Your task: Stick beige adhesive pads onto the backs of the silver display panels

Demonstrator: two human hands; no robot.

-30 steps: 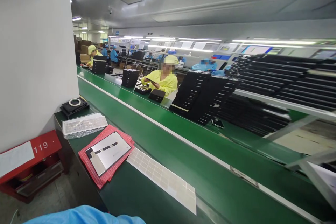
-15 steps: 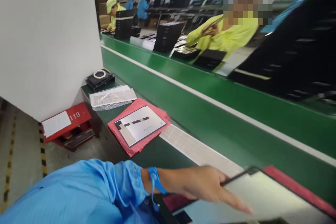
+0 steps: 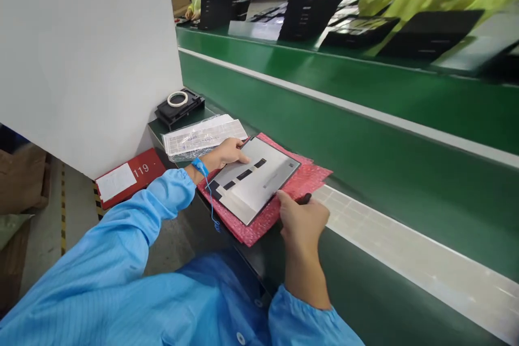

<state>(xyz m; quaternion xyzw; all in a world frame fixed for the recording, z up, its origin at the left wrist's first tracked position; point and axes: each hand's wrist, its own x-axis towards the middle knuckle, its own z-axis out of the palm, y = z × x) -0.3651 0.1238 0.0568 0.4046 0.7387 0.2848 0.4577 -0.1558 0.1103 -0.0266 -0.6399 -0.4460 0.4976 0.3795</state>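
Head view, down onto a grey panel (image 3: 255, 178) lying flat on a stack of red bubble wrap (image 3: 312, 175) near the front edge of the green bench (image 3: 365, 292). Left hand (image 3: 227, 154) on the far corner, fingers curled together over the rim. Right hand (image 3: 302, 221) at the near edge, fingers closed on a small dark object (image 3: 305, 198), perhaps a pen. Could slip off the wrap toward the floor if tugged unevenly, or get scratched by that dark tip. Readable: "119" on a red box (image 3: 133, 175); nothing legible on the panel itself
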